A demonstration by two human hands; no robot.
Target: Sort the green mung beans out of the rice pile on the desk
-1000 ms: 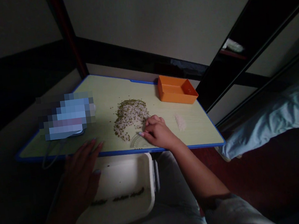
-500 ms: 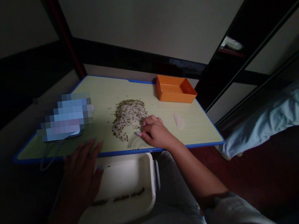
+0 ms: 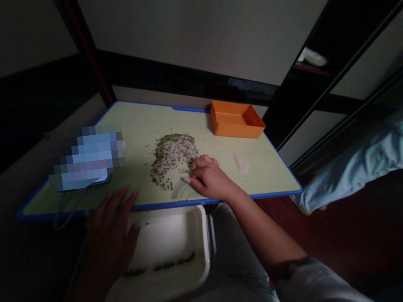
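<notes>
A mixed pile of white rice-like grains and small green beans [image 3: 174,155] is spread over the middle of a pale tabletop [image 3: 135,120]. My right hand [image 3: 208,177] rests at the pile's near right edge, fingers curled in and closed; whatever they may hold is hidden. Below the thumb, a round pattern [image 3: 183,190] shows on the tabletop. My left hand [image 3: 111,225] lies open across the front edge, fingers stretched out over the left side of a white bin [image 3: 194,213]. Inside the bin, dark green beans [image 3: 164,266] form a broken line. A small heap of white grains [image 3: 240,163] sits right of my right hand.
An orange open box [image 3: 237,126] stands at the table's back right. A blurred-out phone-like device [image 3: 90,157] with a cable lies at the left. The table has a raised blue rim [image 3: 266,195]. Light blue cloth [image 3: 367,155] hangs at the right.
</notes>
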